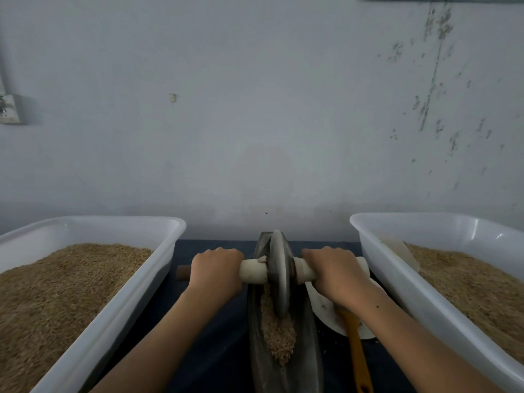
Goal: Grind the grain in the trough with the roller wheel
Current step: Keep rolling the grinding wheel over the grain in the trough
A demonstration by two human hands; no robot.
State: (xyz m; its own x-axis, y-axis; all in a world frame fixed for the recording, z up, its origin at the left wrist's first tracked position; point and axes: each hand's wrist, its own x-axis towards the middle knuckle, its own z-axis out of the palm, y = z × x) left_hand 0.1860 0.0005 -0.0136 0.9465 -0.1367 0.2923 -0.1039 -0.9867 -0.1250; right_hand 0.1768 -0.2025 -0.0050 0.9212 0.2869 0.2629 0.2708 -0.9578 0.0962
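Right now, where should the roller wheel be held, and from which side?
By its axle handle, one stub each side of the roller wheel, from above. The disc stands on edge in the narrow trough; both hands, left hand and right hand, already wrap it so.

Trough (309,364) near end cut by bottom edge; both tubs (93,321) cropped; plate (326,310) partly under forearm.

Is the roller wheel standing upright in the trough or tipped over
Upright. The roller wheel stands on edge in the trough, rim down in the grain, with left hand and right hand gripping its axle.
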